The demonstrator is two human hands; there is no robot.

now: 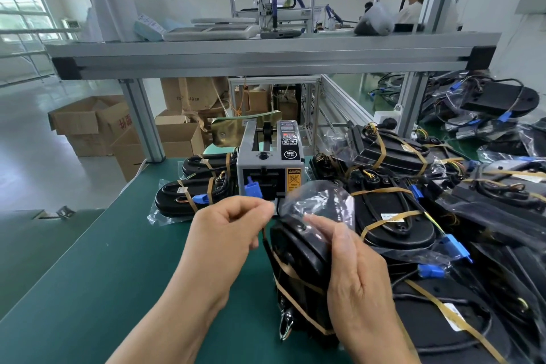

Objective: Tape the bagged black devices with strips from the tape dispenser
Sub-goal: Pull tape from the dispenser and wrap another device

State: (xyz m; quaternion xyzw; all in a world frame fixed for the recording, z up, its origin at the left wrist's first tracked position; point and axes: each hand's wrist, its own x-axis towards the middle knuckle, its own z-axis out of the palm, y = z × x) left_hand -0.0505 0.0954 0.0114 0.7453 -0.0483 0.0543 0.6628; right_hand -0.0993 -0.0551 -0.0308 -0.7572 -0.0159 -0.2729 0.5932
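At lower centre, the right hand (357, 272) grips the bagged black device (298, 263) on the green surface (118, 260), fingers curled over its bag flap. The left hand (233, 227), just below the tape dispenser (270, 168), has fingers pinched together, probably on a strip, though none shows clearly. Holding the flap taut should let tape land flat.

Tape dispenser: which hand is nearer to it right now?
Left. The left hand is just in front of the tape dispenser, fingers curled near its outlet. The right hand is lower and further right, holding the bagged black device.
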